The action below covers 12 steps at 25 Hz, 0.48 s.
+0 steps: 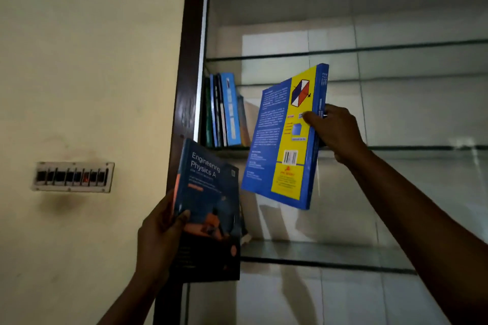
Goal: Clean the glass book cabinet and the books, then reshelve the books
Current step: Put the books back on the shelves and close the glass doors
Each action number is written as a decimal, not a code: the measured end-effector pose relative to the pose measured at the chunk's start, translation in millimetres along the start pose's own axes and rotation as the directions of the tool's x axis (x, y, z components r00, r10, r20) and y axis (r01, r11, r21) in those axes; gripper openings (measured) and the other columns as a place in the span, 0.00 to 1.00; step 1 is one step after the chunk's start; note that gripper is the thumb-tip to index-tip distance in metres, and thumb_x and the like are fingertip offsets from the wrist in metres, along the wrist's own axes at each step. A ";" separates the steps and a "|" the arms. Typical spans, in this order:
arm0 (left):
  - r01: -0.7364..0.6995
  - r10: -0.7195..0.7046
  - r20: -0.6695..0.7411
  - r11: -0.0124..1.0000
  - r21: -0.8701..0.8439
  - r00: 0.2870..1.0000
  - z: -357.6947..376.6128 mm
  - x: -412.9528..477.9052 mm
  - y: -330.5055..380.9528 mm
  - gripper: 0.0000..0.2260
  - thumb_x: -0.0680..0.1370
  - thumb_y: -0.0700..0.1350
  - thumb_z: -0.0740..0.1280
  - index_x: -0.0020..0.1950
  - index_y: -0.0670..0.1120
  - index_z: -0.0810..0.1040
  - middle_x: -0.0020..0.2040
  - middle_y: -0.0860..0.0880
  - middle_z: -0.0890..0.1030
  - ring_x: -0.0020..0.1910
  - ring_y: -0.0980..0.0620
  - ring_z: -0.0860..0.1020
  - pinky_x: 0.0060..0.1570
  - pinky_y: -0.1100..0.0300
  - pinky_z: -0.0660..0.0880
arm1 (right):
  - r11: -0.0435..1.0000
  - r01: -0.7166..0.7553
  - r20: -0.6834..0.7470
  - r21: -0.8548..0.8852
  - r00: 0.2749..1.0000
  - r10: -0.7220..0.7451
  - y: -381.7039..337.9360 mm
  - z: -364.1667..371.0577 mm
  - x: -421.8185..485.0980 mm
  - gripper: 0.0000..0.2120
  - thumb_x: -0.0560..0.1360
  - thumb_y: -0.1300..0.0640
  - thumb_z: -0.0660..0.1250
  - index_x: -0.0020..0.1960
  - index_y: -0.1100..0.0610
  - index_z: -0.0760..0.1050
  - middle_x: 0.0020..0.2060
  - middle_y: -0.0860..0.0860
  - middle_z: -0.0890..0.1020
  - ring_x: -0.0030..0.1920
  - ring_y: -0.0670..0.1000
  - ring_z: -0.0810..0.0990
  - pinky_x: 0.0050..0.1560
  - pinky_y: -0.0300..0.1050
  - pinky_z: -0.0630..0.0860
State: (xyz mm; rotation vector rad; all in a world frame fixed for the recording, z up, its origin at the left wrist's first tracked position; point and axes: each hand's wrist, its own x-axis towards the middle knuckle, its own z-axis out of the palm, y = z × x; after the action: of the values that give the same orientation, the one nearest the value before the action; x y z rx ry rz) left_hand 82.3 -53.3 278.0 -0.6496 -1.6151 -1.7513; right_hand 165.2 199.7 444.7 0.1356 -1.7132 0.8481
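Reshelving stage by the look of it: a row of shelved books [224, 111] stands at the far left end of a glass shelf [422, 148], and everything right of that row is bare glass. Right hand [335, 132] holds a blue-and-yellow book [285, 140] up just right of the row. The thumb curls onto the back cover and the fingers wrap behind the spine edge, so it's a pinch near the book's middle. The book hangs tilted, with its bottom corner swung lower than the row and in front of the shelf edge. Left hand [158, 235] grips the Engineering Physics book [208, 208] below the row and a bit left of it, thumb across the front cover near the lower corner, in front of the dark cabinet frame [184, 87].

My take on doing this bit well: straighten the blue-and-yellow one first so its bottom edge sits level and above the shelf edge. Then slide it in beside the rightmost book of the row, spine facing out like the others. The last book in the row seems to lean, so I'd nudge it upright with the incoming book — otherwise the gap closes and covers get scuffed. It's a glass shelf, so set the book down, don't drop it. Keep the second book low and away from the row until the first is seated. Can't tell from here whether the books are dusted.
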 end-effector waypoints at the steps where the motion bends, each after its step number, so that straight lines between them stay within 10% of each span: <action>1: -0.025 0.025 -0.020 1.000 -0.016 0.999 3.7 13.1 9.2 0.22 0.75 0.36 0.66 0.61 0.59 0.68 0.52 0.51 0.79 0.48 0.50 0.79 0.51 0.52 0.76 | 1.000 0.023 -0.029 0.019 0.999 -0.022 -5.5 5.9 18.2 0.11 0.75 0.56 0.67 0.55 0.59 0.78 0.43 0.53 0.80 0.44 0.54 0.81 0.49 0.51 0.78; 12: -0.150 0.140 -0.108 0.984 -0.094 0.984 22.8 118.8 39.1 0.19 0.76 0.38 0.65 0.62 0.58 0.71 0.52 0.50 0.80 0.46 0.52 0.80 0.49 0.52 0.77 | 0.956 0.077 -0.109 -0.284 0.988 -0.112 -16.0 110.2 150.6 0.18 0.74 0.51 0.65 0.57 0.62 0.76 0.55 0.62 0.78 0.56 0.63 0.76 0.52 0.50 0.73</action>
State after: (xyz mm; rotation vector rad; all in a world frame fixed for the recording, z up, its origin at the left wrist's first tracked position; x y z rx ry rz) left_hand 31.6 -47.5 394.4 -0.6973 -1.3820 -1.7395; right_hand 35.1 172.3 576.6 -0.0257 -1.6765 0.5251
